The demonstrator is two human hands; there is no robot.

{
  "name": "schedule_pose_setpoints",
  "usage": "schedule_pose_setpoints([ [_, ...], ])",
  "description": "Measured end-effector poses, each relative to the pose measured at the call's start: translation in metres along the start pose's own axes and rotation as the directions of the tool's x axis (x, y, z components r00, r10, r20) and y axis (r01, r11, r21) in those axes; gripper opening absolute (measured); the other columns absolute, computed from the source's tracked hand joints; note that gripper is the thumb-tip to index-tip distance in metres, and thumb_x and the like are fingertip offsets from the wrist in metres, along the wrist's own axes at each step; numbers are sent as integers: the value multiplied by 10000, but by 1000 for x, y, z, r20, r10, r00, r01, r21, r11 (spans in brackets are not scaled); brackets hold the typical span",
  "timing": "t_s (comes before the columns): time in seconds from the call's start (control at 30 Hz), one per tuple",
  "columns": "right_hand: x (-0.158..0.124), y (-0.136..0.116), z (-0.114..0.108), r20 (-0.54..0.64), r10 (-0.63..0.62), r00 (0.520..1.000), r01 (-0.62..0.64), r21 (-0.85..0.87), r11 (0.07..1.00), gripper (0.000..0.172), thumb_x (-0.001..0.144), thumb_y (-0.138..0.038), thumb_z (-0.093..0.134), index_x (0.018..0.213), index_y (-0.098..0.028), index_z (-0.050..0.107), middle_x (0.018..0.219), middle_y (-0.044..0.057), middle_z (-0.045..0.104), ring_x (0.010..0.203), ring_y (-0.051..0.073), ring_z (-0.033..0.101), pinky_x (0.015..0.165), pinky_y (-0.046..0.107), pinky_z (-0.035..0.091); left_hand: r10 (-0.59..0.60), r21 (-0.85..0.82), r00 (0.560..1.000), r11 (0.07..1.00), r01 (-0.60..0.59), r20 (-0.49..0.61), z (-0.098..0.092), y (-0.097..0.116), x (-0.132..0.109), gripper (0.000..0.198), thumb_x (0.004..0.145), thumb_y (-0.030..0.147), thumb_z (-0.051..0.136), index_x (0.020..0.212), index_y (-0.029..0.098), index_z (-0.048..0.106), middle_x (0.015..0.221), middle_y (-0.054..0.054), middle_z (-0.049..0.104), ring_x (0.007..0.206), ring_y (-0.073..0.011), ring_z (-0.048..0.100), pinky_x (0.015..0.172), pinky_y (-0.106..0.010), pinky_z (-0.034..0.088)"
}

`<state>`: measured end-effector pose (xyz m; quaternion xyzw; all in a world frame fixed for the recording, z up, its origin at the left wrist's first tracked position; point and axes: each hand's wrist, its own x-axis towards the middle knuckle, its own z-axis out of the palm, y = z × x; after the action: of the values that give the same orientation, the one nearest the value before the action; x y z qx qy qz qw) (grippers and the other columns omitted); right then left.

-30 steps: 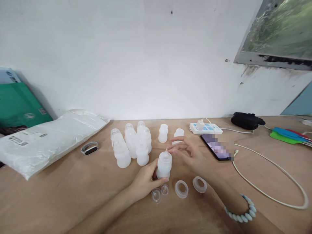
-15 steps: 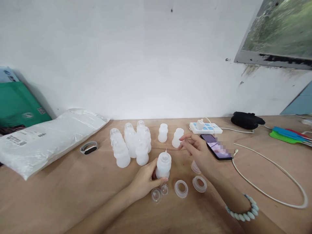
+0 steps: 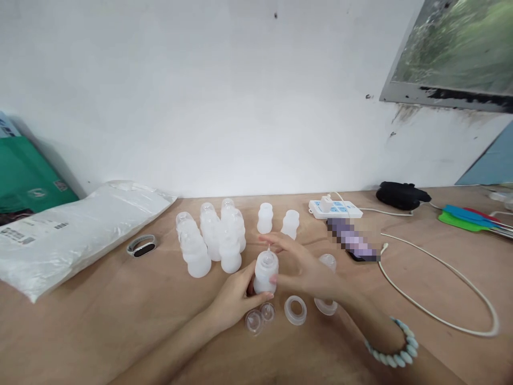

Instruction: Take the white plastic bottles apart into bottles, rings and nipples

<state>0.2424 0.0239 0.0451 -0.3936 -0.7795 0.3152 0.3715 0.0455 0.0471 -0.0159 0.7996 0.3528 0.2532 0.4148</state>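
Note:
A frosted baby bottle (image 3: 262, 280) with a clear teat on top stands upright at the middle front of the table. My left hand (image 3: 234, 294) wraps round its lower left side, thumb across the front. Over its right side reaches my right hand (image 3: 306, 270), fingers spread behind the teat and thumb at the bottle's side; whether it grips cannot be made out. Two clear teats (image 3: 254, 322) lie just in front. A translucent collar ring (image 3: 295, 321) is to their right, and another ring (image 3: 326, 309) is partly hidden under my right wrist.
Several capped bottles (image 3: 196, 262) cluster at left; two uncapped bottles (image 3: 265, 219) stand behind. A clear cap (image 3: 328, 261) lies beyond my right wrist. Rightward are a power strip (image 3: 344, 211), phone (image 3: 352, 240) and white cable (image 3: 452, 272). A fitness band (image 3: 134, 244) and white parcel (image 3: 92, 224) lie left.
My right hand has moved left from beside the rear bottle to the held bottle, its fingers now behind the teat. My left hand keeps its hold. The view has shifted slightly.

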Motion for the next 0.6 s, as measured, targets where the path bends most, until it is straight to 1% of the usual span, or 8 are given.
schedule_pose_setpoints([
  [0.07, 0, 1, -2, -5, -24, 1000, 24, 70, 997, 579, 839, -215, 673, 1371, -273, 452, 1227, 57, 618, 1120, 212, 576, 1024, 451, 439, -3, 12, 1000, 1000, 3, 10, 0, 0, 0, 294, 836, 308, 656, 1083, 188, 549, 826, 34, 562, 681, -143, 450, 614, -241, 343],
  [0.13, 0, 2, -1, -94, 5, 996, -2, 30, 1000, 530, 782, -241, 741, 1264, -243, 522, 1101, 49, 644, 1062, 226, 580, 984, 449, 454, -4, 22, 1000, 1000, 4, 13, 0, 0, 1, 270, 835, 304, 652, 1059, 187, 555, 813, 35, 552, 675, -141, 444, 611, -239, 340],
  [0.2, 0, 2, 0, -125, 44, 991, -45, -2, 999, 586, 717, -271, 804, 1232, -231, 528, 1156, 66, 619, 1077, 242, 558, 968, 447, 456, -3, 27, 1000, 1000, 3, 11, 0, 0, 1, 275, 839, 310, 642, 1071, 188, 558, 800, 36, 542, 675, -141, 438, 609, -237, 341],
  [0.3, -2, 0, -2, 13, 26, 1000, -27, 64, 998, 687, 811, -258, 732, 1405, -270, 388, 1306, 69, 591, 1150, 222, 543, 1019, 441, 422, 2, 25, 1000, 1000, -2, 13, -1, -1, 0, 360, 845, 346, 637, 1158, 194, 549, 819, 27, 550, 680, -145, 433, 610, -237, 350],
  [0.37, -2, -1, -4, 50, -20, 999, 15, 82, 996, 668, 866, -219, 673, 1444, -290, 345, 1246, 46, 639, 1115, 200, 570, 1007, 424, 429, 10, 36, 1000, 999, -11, 21, -2, -1, 0, 420, 843, 361, 640, 1219, 203, 537, 854, 17, 570, 692, -150, 442, 623, -243, 362],
  [0.47, 1, 0, 0, -18, -73, 997, 71, -61, 996, 564, 830, -232, 728, 1336, -247, 482, 1111, 45, 638, 1030, 205, 584, 920, 388, 478, 5, 60, 1000, 998, -7, 23, -1, -2, 0, 446, 844, 349, 634, 1254, 213, 521, 858, 20, 589, 698, -155, 470, 635, -249, 380],
  [0.53, 3, 2, 8, -70, -90, 993, 71, -245, 967, 406, 808, -285, 756, 1170, -205, 589, 1052, 59, 598, 981, 217, 575, 846, 373, 501, -11, 80, 1000, 997, 10, 11, 0, -3, 0, 387, 840, 346, 634, 1190, 206, 545, 817, 28, 590, 683, -155, 482, 629, -250, 385],
  [0.6, 6, 4, 18, -137, -128, 982, 62, -407, 911, 271, 812, -358, 746, 975, -179, 624, 965, 63, 575, 906, 225, 569, 767, 363, 508, -12, 97, 1000, 995, 12, -5, 2, -3, 0, 301, 832, 356, 643, 1078, 197, 574, 798, 27, 601, 682, -159, 500, 639, -257, 396],
])
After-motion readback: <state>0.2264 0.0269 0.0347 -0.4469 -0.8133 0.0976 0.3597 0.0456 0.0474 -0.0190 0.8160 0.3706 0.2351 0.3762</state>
